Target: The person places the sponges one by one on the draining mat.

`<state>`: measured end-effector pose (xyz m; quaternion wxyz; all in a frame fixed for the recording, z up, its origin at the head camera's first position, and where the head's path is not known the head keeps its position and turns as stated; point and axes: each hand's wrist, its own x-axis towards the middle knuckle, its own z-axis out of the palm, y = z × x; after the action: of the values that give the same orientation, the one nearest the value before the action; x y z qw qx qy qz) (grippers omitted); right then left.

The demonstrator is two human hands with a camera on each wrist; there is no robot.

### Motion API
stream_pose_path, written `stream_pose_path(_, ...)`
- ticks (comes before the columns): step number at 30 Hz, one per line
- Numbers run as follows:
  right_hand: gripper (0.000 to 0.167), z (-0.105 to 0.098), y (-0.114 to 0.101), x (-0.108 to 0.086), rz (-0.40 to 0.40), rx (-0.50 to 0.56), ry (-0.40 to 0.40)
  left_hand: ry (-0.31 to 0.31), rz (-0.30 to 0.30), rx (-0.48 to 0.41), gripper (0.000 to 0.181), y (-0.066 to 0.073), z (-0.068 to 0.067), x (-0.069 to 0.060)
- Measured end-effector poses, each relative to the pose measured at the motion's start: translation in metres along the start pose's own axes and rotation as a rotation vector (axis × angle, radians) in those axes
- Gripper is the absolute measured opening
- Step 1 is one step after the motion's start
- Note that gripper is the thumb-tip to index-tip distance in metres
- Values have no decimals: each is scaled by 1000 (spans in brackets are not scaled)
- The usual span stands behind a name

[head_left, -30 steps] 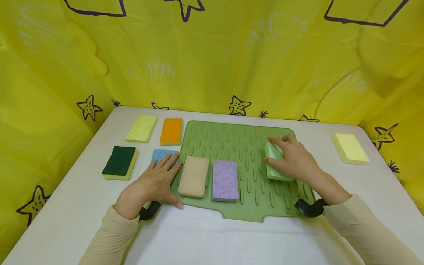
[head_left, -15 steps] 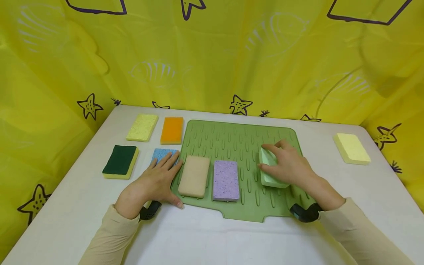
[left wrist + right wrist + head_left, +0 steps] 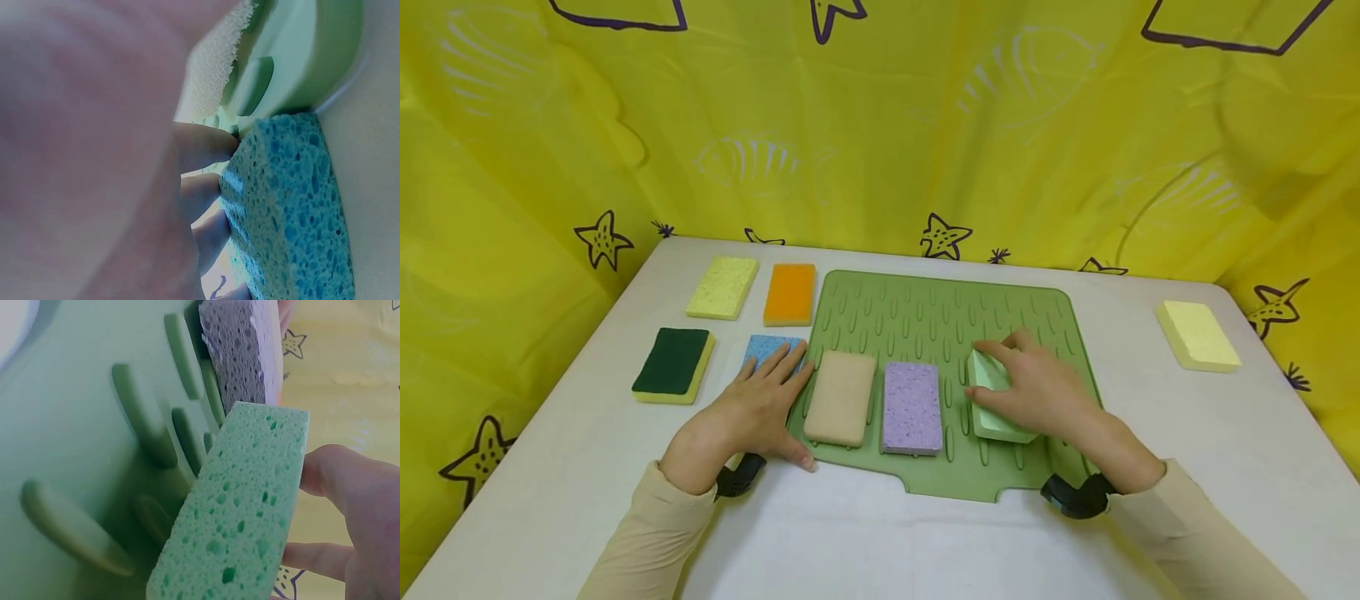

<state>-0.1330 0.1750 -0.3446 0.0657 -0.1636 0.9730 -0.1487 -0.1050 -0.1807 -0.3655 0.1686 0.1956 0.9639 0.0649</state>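
My right hand [image 3: 1041, 387] holds a pale green sponge [image 3: 1000, 427] between thumb and fingers, at the right of the purple sponge [image 3: 912, 408]. In the right wrist view the green sponge [image 3: 231, 512] shows its porous side close over the ribbed green mat [image 3: 81, 431]; I cannot tell whether it touches. My left hand [image 3: 763, 417] lies with fingers spread and straight over a blue sponge [image 3: 767, 345] and the mat's left edge. Its fingertips meet the blue sponge [image 3: 300, 206] in the left wrist view. A beige sponge [image 3: 840, 400] lies on the mat beside the purple one.
Left of the mat [image 3: 910, 312] lie a yellow sponge [image 3: 722, 287], an orange-topped sponge [image 3: 790, 294] and a dark green-topped sponge [image 3: 673, 362]. A pale yellow sponge [image 3: 1197, 335] is at the far right of the white table [image 3: 865, 550]. A yellow curtain [image 3: 880, 125] hangs behind.
The right hand has moved left and nearer to me with the green sponge, bringing it close to the purple sponge. The left hand has stayed in place.
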Motion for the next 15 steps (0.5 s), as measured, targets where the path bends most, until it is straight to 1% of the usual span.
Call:
stream_pose_path(4,69,3,-3,-2,-12,17,-3,-3,1,-2,131,0,0,0)
stream_pose_path(9,68,6,-8,-4,-31,7,9,-11,-7,1,132,-1,1,0)
stream_pose_path(12,69,7,-11,-7,-32,-5,8,-7,-5,-1,132,-1,1,0)
stream_pose_path(15,70,8,-14,-9,-20,1,-11,-1,1,-1,132,0,0,1)
